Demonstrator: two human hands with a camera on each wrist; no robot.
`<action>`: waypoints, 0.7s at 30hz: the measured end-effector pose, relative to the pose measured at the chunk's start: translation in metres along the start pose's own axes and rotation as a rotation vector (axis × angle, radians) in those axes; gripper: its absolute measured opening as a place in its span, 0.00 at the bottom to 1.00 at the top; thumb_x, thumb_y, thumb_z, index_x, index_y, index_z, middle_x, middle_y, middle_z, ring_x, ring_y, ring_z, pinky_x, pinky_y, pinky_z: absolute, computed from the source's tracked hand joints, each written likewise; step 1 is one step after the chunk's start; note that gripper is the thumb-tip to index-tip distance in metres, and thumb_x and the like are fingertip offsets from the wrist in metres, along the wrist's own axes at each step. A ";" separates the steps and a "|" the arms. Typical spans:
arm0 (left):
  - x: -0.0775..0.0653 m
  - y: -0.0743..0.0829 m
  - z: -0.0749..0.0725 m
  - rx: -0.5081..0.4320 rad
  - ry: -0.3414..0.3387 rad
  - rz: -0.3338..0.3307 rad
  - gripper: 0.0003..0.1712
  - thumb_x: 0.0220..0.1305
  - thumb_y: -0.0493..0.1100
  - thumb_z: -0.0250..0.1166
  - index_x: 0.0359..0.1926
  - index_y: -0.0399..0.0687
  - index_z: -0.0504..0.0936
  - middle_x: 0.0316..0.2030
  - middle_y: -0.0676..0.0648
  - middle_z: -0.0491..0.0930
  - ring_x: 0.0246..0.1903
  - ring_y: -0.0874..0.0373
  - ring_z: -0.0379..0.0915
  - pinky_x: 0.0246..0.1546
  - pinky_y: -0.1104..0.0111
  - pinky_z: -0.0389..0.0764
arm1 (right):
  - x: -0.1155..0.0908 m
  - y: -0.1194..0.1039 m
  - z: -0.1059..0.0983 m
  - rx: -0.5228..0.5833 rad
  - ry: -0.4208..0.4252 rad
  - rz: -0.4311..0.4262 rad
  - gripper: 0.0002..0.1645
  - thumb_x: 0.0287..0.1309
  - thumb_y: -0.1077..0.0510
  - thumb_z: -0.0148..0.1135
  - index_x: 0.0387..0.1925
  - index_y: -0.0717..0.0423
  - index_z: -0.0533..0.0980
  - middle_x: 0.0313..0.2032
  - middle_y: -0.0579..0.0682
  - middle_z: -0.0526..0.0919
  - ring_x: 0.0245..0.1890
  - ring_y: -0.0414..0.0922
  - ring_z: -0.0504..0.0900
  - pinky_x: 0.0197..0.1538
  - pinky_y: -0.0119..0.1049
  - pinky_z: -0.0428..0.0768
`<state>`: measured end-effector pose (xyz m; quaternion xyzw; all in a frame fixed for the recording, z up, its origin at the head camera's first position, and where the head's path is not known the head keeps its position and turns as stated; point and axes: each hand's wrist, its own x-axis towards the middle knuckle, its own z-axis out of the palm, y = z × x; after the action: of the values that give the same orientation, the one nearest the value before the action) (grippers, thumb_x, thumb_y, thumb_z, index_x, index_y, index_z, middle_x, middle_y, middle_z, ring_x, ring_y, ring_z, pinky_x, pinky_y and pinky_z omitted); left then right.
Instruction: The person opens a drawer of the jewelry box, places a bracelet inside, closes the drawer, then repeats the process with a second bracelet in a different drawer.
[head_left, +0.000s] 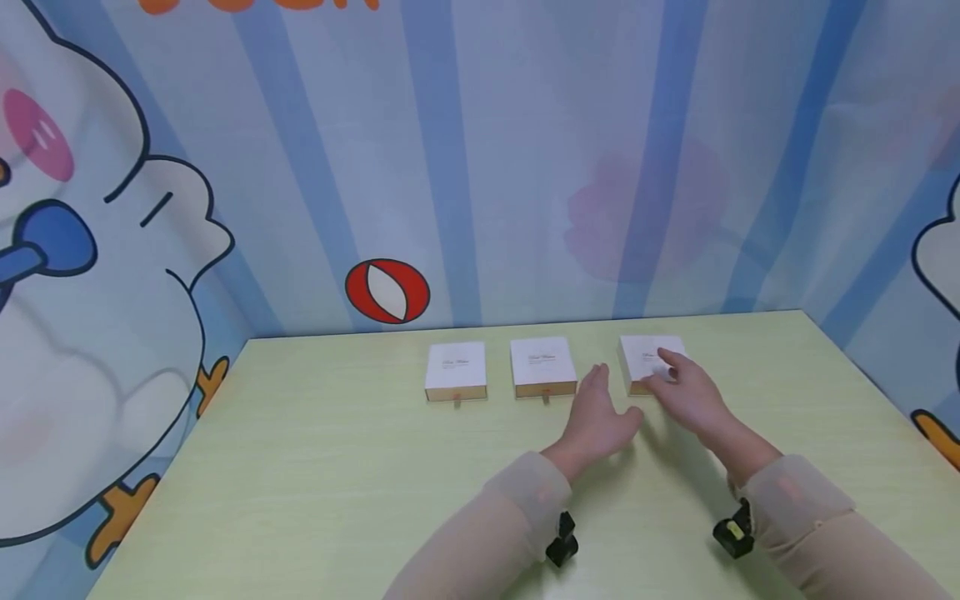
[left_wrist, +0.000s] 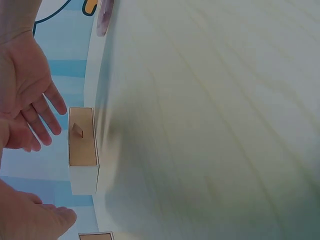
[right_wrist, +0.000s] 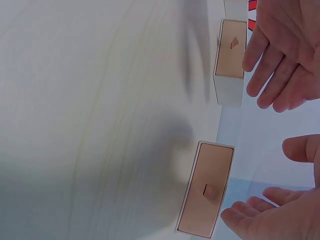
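Note:
Three small white boxes with tan fronts and little pull tabs stand in a row near the table's back edge: left box [head_left: 456, 367], middle box [head_left: 543, 362], right box [head_left: 637, 354]. My left hand [head_left: 600, 417] reaches between the middle and right boxes. Its fingers are extended, the thumb stands apart, and nothing is held. Above the front of the right box, my right hand [head_left: 690, 396] partly covers its top. Relaxed, slightly bent fingers show on it in the left wrist view, with nothing gripped. Whether it touches the right box [right_wrist: 205, 190] I cannot tell.
A pale green table [head_left: 300, 483] lies under the boxes. Behind it hangs a blue striped backdrop [head_left: 517, 167] with cartoon figures and a red-and-white ball print [head_left: 387, 291]. Small black cameras sit at both wrists.

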<state>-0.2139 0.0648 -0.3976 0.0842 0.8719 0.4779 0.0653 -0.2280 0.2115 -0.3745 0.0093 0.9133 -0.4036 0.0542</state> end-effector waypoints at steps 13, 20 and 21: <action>0.005 0.000 0.012 -0.041 -0.026 -0.033 0.42 0.59 0.48 0.60 0.71 0.43 0.55 0.71 0.46 0.57 0.69 0.53 0.54 0.68 0.62 0.60 | 0.000 0.010 -0.009 0.028 0.012 0.026 0.43 0.64 0.54 0.48 0.71 0.71 0.43 0.67 0.76 0.49 0.67 0.70 0.53 0.65 0.60 0.60; 0.008 0.001 0.016 -0.078 -0.039 -0.061 0.41 0.59 0.48 0.62 0.71 0.44 0.57 0.69 0.46 0.60 0.68 0.53 0.57 0.66 0.60 0.63 | -0.001 0.011 -0.012 0.024 0.018 0.041 0.43 0.62 0.55 0.47 0.70 0.73 0.43 0.67 0.76 0.50 0.66 0.70 0.53 0.65 0.59 0.61; 0.008 0.002 0.016 -0.079 -0.043 -0.067 0.41 0.59 0.48 0.62 0.71 0.45 0.57 0.69 0.46 0.60 0.68 0.54 0.57 0.66 0.60 0.63 | -0.001 0.012 -0.012 0.024 0.017 0.042 0.43 0.62 0.55 0.47 0.70 0.73 0.42 0.67 0.76 0.50 0.66 0.70 0.53 0.65 0.59 0.61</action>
<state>-0.2185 0.0807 -0.4052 0.0626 0.8530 0.5077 0.1031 -0.2276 0.2286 -0.3748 0.0328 0.9083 -0.4134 0.0548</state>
